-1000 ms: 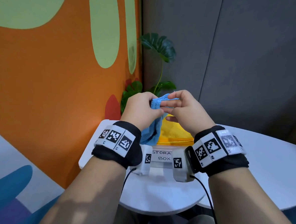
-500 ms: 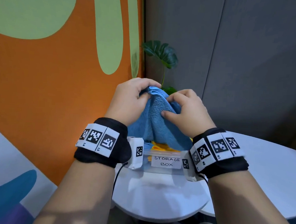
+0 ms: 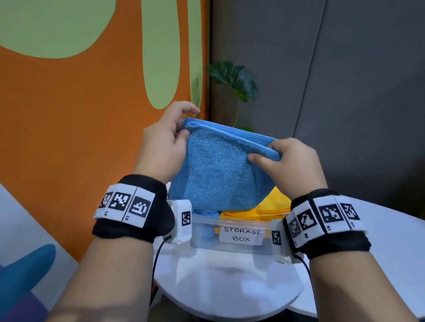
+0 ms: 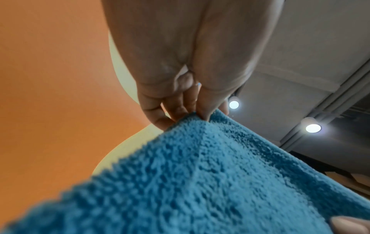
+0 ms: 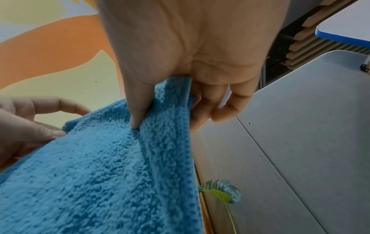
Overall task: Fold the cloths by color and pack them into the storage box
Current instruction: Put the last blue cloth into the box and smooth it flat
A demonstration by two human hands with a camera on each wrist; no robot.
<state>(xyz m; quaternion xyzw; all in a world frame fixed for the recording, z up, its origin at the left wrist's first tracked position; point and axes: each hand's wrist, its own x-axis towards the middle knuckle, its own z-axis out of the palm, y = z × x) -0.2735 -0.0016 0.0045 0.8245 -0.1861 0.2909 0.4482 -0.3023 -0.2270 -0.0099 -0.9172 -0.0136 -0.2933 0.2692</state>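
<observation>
A blue terry cloth [image 3: 221,168] hangs doubled in the air above the table, its top edge stretched level between both hands. My left hand [image 3: 181,131] pinches the left top corner, thumb in front and fingers behind [image 4: 180,110]. My right hand [image 3: 269,154] pinches the right top corner [image 5: 160,110]. Below the cloth stands a clear plastic box [image 3: 228,246] labelled STORAGE BOX, with something blue [image 3: 207,232] inside at its left. A yellow cloth [image 3: 268,209] lies behind the box, partly hidden by the blue one.
The box sits on a round white table [image 3: 223,291], with a second white table [image 3: 399,259] to the right. An orange and green wall [image 3: 85,103] is close on the left, grey panels [image 3: 359,95] behind. A leafy plant [image 3: 236,82] stands in the corner.
The bunched blue cloth has been lifted and drawn out sideways. My hands moved apart, left hand going left and right hand going right, until the top edge stretched flat between them.
</observation>
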